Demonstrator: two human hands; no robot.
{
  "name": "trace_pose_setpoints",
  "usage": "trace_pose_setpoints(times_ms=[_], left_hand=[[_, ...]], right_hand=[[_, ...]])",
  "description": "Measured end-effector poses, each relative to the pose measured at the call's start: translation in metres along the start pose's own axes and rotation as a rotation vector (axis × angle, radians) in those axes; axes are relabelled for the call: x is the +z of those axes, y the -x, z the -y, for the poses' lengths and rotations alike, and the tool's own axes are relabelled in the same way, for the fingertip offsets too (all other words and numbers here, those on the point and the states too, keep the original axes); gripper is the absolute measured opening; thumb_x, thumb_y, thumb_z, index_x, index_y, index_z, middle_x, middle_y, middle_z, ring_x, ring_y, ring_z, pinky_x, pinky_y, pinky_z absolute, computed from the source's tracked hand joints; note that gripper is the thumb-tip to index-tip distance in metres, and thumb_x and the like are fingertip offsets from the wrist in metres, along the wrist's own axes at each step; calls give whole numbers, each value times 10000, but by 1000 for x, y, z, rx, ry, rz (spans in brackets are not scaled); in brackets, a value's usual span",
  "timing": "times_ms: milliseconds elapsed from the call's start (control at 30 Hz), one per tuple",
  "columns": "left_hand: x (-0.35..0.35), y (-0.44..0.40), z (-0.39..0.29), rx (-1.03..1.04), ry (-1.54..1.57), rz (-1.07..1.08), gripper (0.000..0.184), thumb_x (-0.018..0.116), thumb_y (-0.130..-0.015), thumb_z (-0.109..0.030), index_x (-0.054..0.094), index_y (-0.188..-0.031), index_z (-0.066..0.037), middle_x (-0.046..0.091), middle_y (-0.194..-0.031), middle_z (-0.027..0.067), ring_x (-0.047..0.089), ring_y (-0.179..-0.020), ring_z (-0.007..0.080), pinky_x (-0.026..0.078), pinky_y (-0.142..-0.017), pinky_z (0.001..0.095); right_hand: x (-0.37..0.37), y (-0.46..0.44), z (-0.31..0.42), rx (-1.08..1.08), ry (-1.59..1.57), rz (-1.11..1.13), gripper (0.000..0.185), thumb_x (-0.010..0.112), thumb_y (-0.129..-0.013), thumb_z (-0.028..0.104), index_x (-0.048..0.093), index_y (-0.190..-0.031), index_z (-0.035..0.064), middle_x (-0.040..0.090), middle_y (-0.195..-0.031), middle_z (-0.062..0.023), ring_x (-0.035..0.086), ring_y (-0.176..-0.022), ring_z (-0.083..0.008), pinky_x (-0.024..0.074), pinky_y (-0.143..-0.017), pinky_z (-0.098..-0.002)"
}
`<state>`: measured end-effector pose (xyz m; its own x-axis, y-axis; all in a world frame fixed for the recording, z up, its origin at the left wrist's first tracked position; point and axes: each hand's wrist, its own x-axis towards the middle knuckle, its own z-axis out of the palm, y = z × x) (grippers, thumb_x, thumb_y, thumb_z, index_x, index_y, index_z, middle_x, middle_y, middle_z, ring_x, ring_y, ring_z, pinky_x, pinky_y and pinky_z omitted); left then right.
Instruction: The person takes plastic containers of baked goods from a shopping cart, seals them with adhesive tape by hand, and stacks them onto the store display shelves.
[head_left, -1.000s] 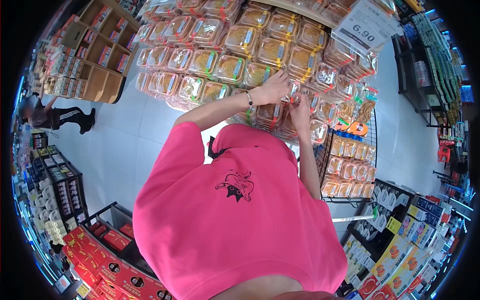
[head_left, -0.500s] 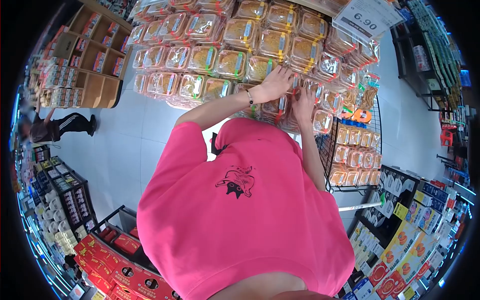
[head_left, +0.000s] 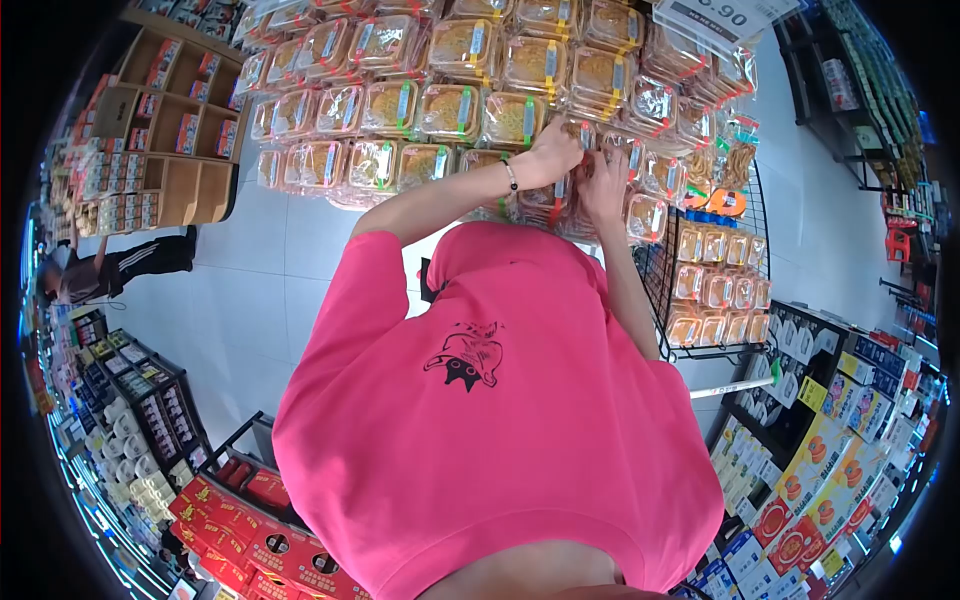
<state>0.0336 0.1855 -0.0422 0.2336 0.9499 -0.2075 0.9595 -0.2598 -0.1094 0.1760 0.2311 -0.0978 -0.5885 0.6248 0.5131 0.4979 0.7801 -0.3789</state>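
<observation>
Clear plastic packs of round golden pastries (head_left: 534, 62) are stacked in rows on a display, many with green, red or yellow tape. My left hand (head_left: 553, 155) reaches into the front rows, its fingers curled against a red-taped pastry pack (head_left: 583, 131). Just right of it, my right hand (head_left: 604, 188) has bent fingers at the same pack's near side. Both hands are closed about this pack, though my fingers hide most of it. More packs touch it on the right, among them a pastry pack (head_left: 647, 216) beside my right wrist.
A price sign (head_left: 715, 20) hangs over the back right of the display. To the right stands a black wire rack (head_left: 765, 240) with smaller packs. Red gift boxes (head_left: 225, 535) lie behind me at lower left. Another person (head_left: 120, 268) is by the wooden shelf (head_left: 190, 150).
My left hand has shifted slightly right and its fingers have curled in, closer to my right hand. My right hand stays near the same pack. The view has tilted a little.
</observation>
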Motion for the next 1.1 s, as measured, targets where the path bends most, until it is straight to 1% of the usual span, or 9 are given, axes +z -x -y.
trace_pose_setpoints(times_ms=[300, 433, 533, 667, 767, 900, 967, 1033, 1100], left_hand=[[-3, -24, -2, -121, 146, 23, 135, 647, -732, -108, 682, -860, -83, 693, -870, 107, 679, -852, 223, 444, -852, 398], [-2, -24, -2, -134, 123, 4, 260, 655, -725, -102, 639, -976, -36, 695, -867, 122, 680, -866, 251, 455, -843, 406], [6, -24, -5, -186, 40, -40, 166, 674, -738, -164, 692, -891, -106, 698, -858, 105, 682, -843, 229, 438, -848, 412], [-10, -16, -8, -169, 45, 97, 194, 679, -729, -166, 686, -903, -80, 693, -868, 136, 666, -910, 254, 430, -859, 413], [-5, -12, -13, -209, 51, 55, 210, 678, -732, -175, 683, -901, -50, 684, -903, 161, 632, -997, 294, 418, -888, 429], [5, 1, -18, -213, 75, -250, 268, 648, -742, -157, 642, -950, 12, 620, -1078, 215, 601, -999, 362, 412, -930, 465], [-14, 11, -32, -225, 348, -425, 261, 598, -776, -126, 591, -985, 31, 603, -1062, 224, 595, -961, 384, 434, -900, 459], [-46, 23, -47, -262, 382, -358, 219, 544, -820, -105, 556, -1001, 17, 606, -981, 221, 591, -936, 392, 459, -840, 453], [-67, 32, -63, -373, 658, -262, 225, 529, -844, -115, 570, -1037, -7, 611, -959, 223, 596, -912, 381, 463, -785, 469]], right_hand=[[1, -3, -9, -19, -84, 97, 278, 659, -698, 60, 585, -952, -27, 558, -1020, -175, 505, -973, -359, 415, -860, -445], [8, 2, -10, 3, -84, 81, 265, 648, -716, 98, 575, -944, -16, 544, -1018, -166, 495, -990, -339, 409, -853, -446], [7, 4, -10, 29, -19, 62, 245, 645, -714, 99, 577, -922, -10, 547, -1000, -158, 496, -992, -328, 412, -849, -429], [11, 3, -9, 3, -26, 75, 240, 645, -706, 114, 582, -907, 0, 553, -993, -147, 498, -998, -311, 412, -855, -410], [3, 1, -9, 16, 15, 147, 275, 637, -713, 127, 594, -950, -6, 558, -1002, -139, 498, -1005, -299, 410, -861, -406], [-14, -7, 0, 23, 53, 117, 317, 666, -695, 102, 600, -988, -2, 554, -1015, -148, 508, -1023, -303, 422, -875, -405], [-33, -10, 7, -52, -89, -49, 294, 660, -707, 86, 613, -982, -6, 570, -1020, -145, 522, -1018, -318, 428, -877, -406], [-60, -11, 12, -26, -169, -24, 253, 657, -720, 87, 617, -956, 6, 580, -1013, -134, 532, -1003, -318, 435, -866, -401], [-83, -2, 11, 7, -230, 3, 211, 654, -733, 88, 621, -929, 17, 591, -1006, -123, 542, -988, -319, 441, -856, -397]])
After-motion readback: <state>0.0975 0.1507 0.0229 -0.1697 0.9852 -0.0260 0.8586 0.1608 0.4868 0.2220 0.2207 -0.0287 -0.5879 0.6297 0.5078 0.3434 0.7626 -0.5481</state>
